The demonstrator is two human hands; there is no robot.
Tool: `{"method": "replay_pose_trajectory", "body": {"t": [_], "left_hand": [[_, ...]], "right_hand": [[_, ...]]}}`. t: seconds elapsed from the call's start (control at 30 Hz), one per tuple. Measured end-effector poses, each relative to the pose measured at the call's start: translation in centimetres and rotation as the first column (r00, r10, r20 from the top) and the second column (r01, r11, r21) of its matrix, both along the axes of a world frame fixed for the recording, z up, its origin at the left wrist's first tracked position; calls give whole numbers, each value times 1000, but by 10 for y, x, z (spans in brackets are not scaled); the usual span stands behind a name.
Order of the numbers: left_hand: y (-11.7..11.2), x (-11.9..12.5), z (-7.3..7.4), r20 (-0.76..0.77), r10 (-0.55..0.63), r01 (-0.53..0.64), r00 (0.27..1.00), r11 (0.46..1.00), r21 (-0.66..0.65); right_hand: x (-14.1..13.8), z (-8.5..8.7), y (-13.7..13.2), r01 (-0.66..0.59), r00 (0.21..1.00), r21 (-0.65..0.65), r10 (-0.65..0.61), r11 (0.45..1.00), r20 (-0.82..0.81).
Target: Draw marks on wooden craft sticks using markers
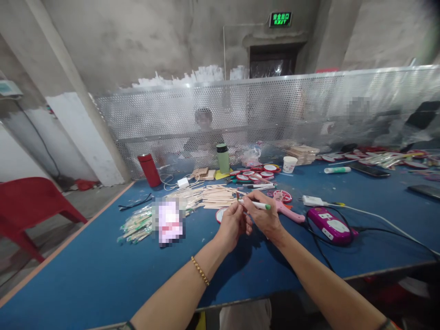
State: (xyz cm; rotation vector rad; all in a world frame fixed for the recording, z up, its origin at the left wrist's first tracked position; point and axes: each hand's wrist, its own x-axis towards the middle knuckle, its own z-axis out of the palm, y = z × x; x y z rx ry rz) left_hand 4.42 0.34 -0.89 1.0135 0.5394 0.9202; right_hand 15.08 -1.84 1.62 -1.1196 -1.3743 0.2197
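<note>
Above the middle of the blue table, my right hand (264, 215) is closed round a white pen (258, 204) with a green end. My left hand (231, 224) pinches close against it, its fingertips on a small, thin brownish piece (237, 195) too small to name. The pen's left end meets that piece. Just behind the hands lies a pile of flat wooden sticks (220, 196). A white disc with a red rim (219, 215) is partly hidden by my left hand.
Plastic-wrapped sticks (139, 225) and a blurred-out phone-like object (171, 222) lie left. Behind stand a red bottle (150, 170), green bottle (223, 160) and white cup (289, 164). A pink-handled tool (290, 212) and a corded purple power strip (329, 225) lie right; a perforated metal screen (154, 114) rises behind.
</note>
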Motion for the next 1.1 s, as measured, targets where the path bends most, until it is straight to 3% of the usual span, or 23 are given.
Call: {"method": "replay_pose_trajectory", "body": {"t": [1.1], "left_hand": [[-6, -2, 7, -26, -12, 12, 1000, 1000, -4]], "right_hand": [[0, 3, 0, 51, 998, 14, -51, 999, 43]]}}
